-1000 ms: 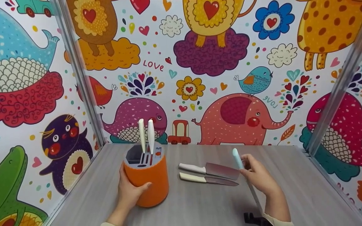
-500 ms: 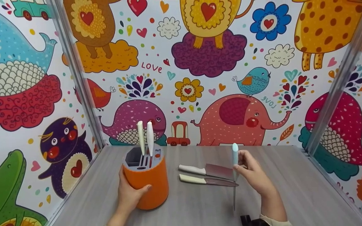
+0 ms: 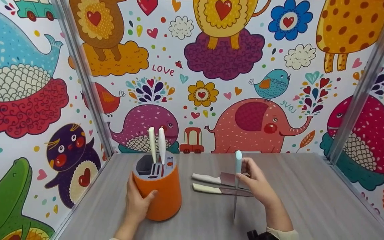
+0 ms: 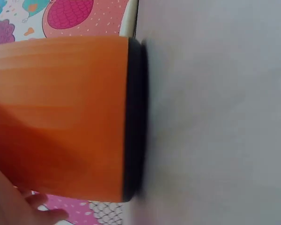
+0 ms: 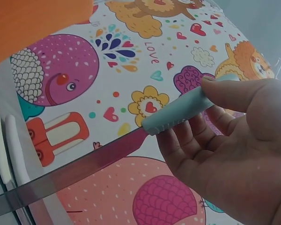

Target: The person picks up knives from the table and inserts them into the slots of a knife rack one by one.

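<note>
Head view: L hand wraps its grip round the orange knife block, upright on the worktop w/ a cream knife & a white knife in its slots. To block's R, R hand pinches a blue-handled knife in its grip, blade down. Btwn, cleaver & cream-handled knife lie flat, partly behind it.

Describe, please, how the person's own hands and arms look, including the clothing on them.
No glove or ring is visible on the left hand or the right hand. A cream sleeve ends on the right forearm, with a black, blocky device beside it, cut off by the picture's edge. Of the left sleeve, only a thin pale edge shows.
</note>
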Motion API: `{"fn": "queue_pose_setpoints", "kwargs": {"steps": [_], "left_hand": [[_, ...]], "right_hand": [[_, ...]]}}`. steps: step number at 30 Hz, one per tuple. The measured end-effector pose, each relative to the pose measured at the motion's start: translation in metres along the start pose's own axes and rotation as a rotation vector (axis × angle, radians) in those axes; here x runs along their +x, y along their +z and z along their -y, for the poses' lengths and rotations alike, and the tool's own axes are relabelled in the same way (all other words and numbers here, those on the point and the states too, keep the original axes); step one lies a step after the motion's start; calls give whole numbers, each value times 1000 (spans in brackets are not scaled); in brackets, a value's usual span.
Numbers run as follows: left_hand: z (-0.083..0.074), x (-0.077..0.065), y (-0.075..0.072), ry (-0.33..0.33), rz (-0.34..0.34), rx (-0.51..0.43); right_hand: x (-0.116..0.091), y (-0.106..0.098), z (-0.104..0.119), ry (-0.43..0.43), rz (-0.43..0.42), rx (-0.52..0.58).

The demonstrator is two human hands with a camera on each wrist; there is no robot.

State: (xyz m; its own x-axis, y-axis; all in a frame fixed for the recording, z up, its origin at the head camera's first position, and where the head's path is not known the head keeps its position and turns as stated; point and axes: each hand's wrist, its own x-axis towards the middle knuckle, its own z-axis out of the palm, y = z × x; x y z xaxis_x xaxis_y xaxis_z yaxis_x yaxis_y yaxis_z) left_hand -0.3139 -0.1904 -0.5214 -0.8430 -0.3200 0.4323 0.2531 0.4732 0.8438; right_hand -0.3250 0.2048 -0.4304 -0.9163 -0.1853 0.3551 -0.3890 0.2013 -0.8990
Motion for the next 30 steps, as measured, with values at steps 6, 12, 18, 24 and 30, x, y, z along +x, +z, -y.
{"fn": "queue_pose_setpoints", "kwargs": {"steps": [6, 12, 18, 24, 30], "left_hand": [[-25, -9, -2, 208, -203, 129], [-78, -2, 5, 485, -340, 137], [-131, -13, 40, 531, -249, 1], [-158, -24, 80, 385, 164, -149], [-171, -23, 90, 221, 439, -360]], "right_hand": [[-3, 10, 1, -38, 61, -2], [1, 19, 5, -93, 69, 12], [2, 29, 4, -94, 109, 22], [0, 33, 6, -115, 111, 17], [3, 42, 9, -156, 76, 42]]}}
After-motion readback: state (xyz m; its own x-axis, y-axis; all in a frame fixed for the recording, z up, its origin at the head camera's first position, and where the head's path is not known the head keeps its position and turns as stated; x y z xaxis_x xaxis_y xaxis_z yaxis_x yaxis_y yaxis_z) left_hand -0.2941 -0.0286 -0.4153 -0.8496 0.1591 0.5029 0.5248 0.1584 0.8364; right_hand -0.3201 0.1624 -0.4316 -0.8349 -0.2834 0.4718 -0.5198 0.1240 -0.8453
